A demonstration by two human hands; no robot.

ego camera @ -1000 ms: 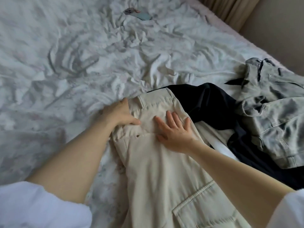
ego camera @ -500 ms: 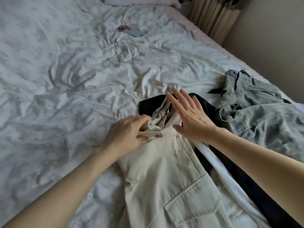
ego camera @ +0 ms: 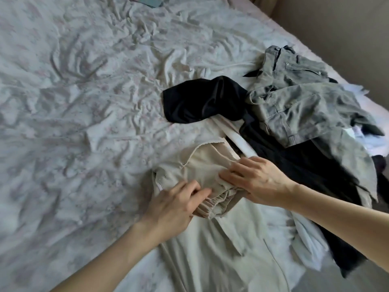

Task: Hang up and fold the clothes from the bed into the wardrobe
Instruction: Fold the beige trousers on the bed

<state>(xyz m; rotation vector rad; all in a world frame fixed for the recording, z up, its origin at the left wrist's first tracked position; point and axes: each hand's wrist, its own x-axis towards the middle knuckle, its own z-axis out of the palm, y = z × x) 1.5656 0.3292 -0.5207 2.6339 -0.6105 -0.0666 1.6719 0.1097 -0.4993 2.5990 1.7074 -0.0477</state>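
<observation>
beige trousers (ego camera: 210,239) on bed (ego camera: 84,102), top end bunched | left hand (ego camera: 172,207) pinches gathered waistband | right hand (ego camera: 259,182) grips fold | black garment (ego camera: 202,100), grey jacket (ego camera: 305,106) beside

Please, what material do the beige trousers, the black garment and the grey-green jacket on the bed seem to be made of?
Beige trousers: probably matte cotton twill; stiff folds, stitched seams, gathered waistband.
Black garment: likely a smooth, thin synthetic or satin-like cloth; soft sheen, rounded folds.
Grey-green jacket: looks like washed denim or heavy cotton; mottled fading, thick seams, metal studs.
</observation>
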